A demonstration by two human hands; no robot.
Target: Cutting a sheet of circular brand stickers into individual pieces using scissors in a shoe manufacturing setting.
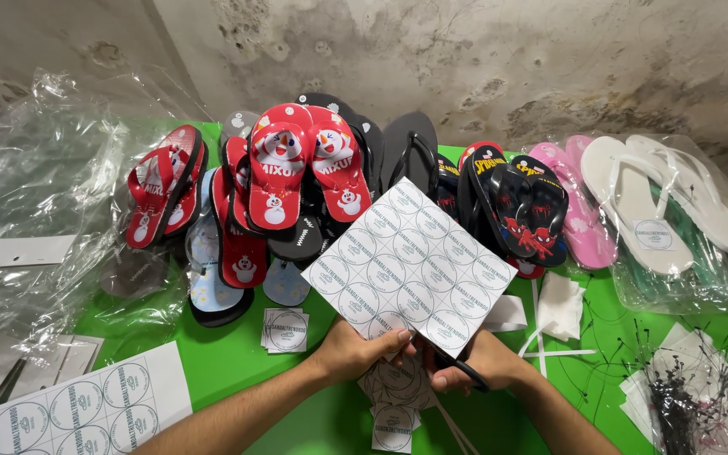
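Two forearms reach in from the bottom edge, hands meeting under a tilted sheet of round labels.

At the near left corner another label sheet [69, 413] is cut off by the frame, with crumpled clear plastic [35, 194] crowding the left side of the green table [229, 358]. The left hand [355, 350] pinches the sticker sheet [410, 265] at its lower edge, fingers closed on the paper. The right hand [473, 362] is wrapped shut around black-handled scissors [465, 369]; their blades are hidden behind the sheet. Cut label squares [286, 330] lie just left of the hands, more beneath them. Red sandals [297, 173], black ones and white sandals [659, 206] wall off the far side; thin black ties [676, 388] litter the right edge.
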